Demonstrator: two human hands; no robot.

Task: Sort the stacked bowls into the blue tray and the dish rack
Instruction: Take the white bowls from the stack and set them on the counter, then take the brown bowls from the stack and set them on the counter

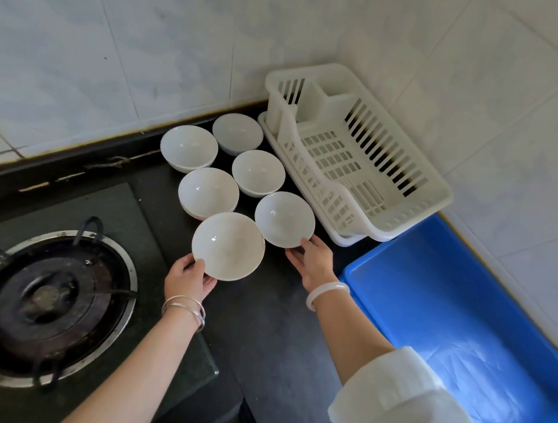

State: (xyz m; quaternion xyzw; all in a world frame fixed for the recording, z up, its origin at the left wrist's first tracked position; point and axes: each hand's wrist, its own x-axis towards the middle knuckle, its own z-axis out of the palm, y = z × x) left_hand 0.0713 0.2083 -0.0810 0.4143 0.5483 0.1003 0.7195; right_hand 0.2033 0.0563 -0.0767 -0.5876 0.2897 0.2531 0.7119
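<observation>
Several white bowls stand on the black counter between the stove and the dish rack. My left hand (189,279) grips the near rim of the closest bowl (228,245). My right hand (313,261) holds the near edge of the bowl beside it (284,219). Farther back stand more bowls (208,193), (258,173), (189,147), (237,133); at least one looks stacked. The white plastic dish rack (419,205) sits empty in the corner. The blue tray (400,258) lies empty to the right of my right arm.
A gas burner (45,304) with a metal ring is set into the counter at the left. Tiled walls close the corner behind the bowls and the rack. Dark counter (267,341) shows between my arms.
</observation>
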